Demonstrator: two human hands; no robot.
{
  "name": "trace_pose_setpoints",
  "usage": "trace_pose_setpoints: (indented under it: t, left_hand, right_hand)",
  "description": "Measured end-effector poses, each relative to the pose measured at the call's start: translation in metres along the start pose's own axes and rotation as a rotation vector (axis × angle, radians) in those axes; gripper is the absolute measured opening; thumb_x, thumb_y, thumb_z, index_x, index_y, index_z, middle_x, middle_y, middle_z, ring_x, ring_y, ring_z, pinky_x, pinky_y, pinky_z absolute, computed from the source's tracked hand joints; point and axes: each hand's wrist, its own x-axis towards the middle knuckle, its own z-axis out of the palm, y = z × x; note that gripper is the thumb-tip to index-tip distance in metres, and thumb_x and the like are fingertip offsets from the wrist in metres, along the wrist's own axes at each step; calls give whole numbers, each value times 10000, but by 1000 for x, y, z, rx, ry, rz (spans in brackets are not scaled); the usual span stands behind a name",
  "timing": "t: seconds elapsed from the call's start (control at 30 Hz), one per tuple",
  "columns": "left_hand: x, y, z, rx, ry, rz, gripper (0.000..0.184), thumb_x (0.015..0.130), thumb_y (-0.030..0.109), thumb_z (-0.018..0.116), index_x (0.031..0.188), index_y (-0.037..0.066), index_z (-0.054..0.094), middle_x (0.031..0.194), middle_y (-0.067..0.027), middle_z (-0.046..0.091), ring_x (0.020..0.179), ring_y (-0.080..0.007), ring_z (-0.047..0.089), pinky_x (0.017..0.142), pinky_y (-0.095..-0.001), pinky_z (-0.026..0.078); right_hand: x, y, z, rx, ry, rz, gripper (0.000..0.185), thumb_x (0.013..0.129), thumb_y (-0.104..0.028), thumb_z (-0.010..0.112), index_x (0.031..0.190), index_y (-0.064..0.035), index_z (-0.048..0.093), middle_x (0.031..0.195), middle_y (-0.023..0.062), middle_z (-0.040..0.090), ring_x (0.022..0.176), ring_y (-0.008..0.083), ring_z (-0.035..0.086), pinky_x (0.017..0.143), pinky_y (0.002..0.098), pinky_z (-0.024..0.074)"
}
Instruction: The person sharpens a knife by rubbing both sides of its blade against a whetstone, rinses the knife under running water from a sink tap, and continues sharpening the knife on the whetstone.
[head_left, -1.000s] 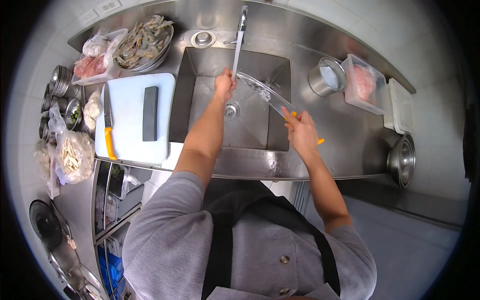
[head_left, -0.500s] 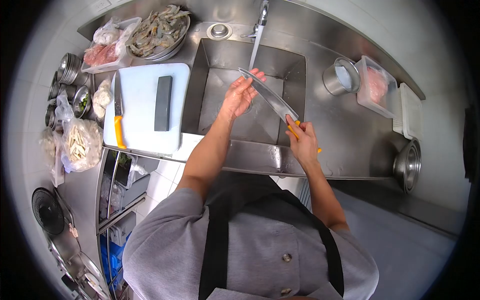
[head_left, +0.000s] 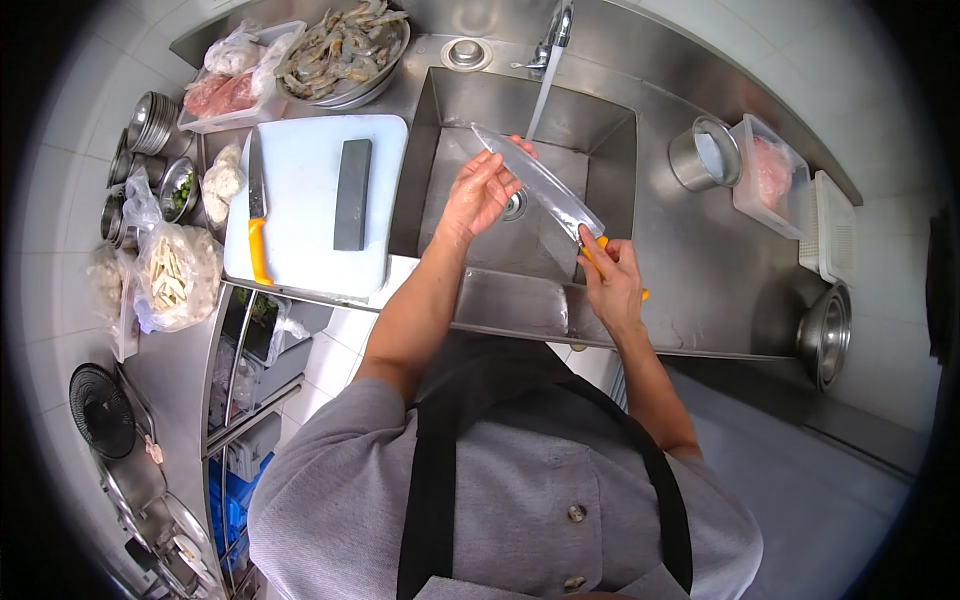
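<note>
My right hand (head_left: 615, 285) is closed round the yellow handle of a kitchen knife (head_left: 545, 185), held over the sink (head_left: 625, 170). The wet blade slants up and left, its tip above my left hand (head_left: 480, 195). My left fingers lie on both sides of the blade near the tip, some fingertips showing beyond its far edge. A stream of water runs from the faucet (head_left: 563, 25) just behind the blade. On the white cutting board (head_left: 305, 200) to the left lie a second yellow-handled knife (head_left: 257, 210) and a dark grey sharpening stone (head_left: 352, 195).
Behind the board stand a bowl of shrimp (head_left: 345, 55) and a tub of meat (head_left: 225, 95). Bagged food (head_left: 170, 280) and metal bowls (head_left: 155, 125) line the left side. To the right are a metal pot (head_left: 700, 155), a plastic container (head_left: 770, 180) and stacked bowls (head_left: 825, 335).
The view has shifted, so the counter appears further right. The knife blade has turned slightly, showing more of its flat side. Both hands stay on the knife.
</note>
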Motion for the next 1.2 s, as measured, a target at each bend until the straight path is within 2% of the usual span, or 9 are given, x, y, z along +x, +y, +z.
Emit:
trace_pose_setpoints:
  t: [0.13,0.43,0.6,0.73,0.8,0.93,1.03,1.13,1.2]
  left_hand:
    - [-9,0,4,76,-102,-74,494,1047,147,687,1488,-20,540,1521,-227,584,1391,-321,604,1171,-470,511]
    - [-15,2,11,140,-64,-78,521,1037,81,666,1518,-36,505,1547,-244,557,1428,-326,575,1187,-469,490]
    - [-17,8,22,28,-139,-153,648,1042,295,667,1526,-88,470,1554,-289,533,1506,-375,478,1273,-515,368]
    - [-18,7,20,73,-161,-186,703,1037,368,657,1525,-100,465,1561,-303,520,1521,-388,454,1290,-523,331]
    - [-17,6,17,-24,-181,-172,641,1080,317,597,1521,-127,459,1535,-307,543,1474,-390,516,1262,-504,389]
    - [-18,9,15,-13,-180,-177,643,1082,336,592,1517,-120,469,1534,-305,544,1474,-398,512,1271,-506,375]
    - [-25,17,19,-29,-181,-174,592,1086,275,598,1520,-108,473,1532,-296,550,1459,-393,531,1256,-498,402]
    - [-34,27,19,160,-51,-55,557,1058,183,645,1515,-95,489,1539,-309,540,1447,-359,551,1213,-484,463]
    - [-37,31,11,102,-42,9,366,1062,89,637,1398,-58,618,1422,-277,650,1274,-327,692,1088,-470,577]
  right_hand:
    - [4,-9,2,-11,37,-39,572,893,-49,826,1426,-230,727,993,83,522,848,224,566,749,345,523]
    - [4,-20,8,48,57,-51,576,876,-81,836,1413,-266,737,995,97,530,868,267,572,783,384,510]
    - [5,-25,10,47,66,-46,572,880,-83,836,1413,-269,737,989,96,537,851,267,575,763,388,509]
    - [7,-28,10,36,68,-56,565,883,-90,838,1408,-272,740,988,98,539,851,266,579,755,391,507]
    - [7,-28,11,29,74,-61,564,881,-94,841,1407,-273,741,988,97,540,851,266,579,755,391,507]
    - [6,-28,12,2,91,-78,554,875,-106,848,1393,-276,751,988,94,543,855,266,582,754,393,509]
    - [9,-29,16,-30,116,-104,538,872,-107,849,1375,-278,763,993,91,548,864,266,584,757,395,509]
    - [13,-29,21,-29,134,-114,513,879,-95,835,1355,-281,776,995,88,551,868,270,587,759,393,508]
    - [18,-32,23,-71,159,-165,520,871,-80,825,1347,-286,782,998,86,559,867,268,589,761,391,508]
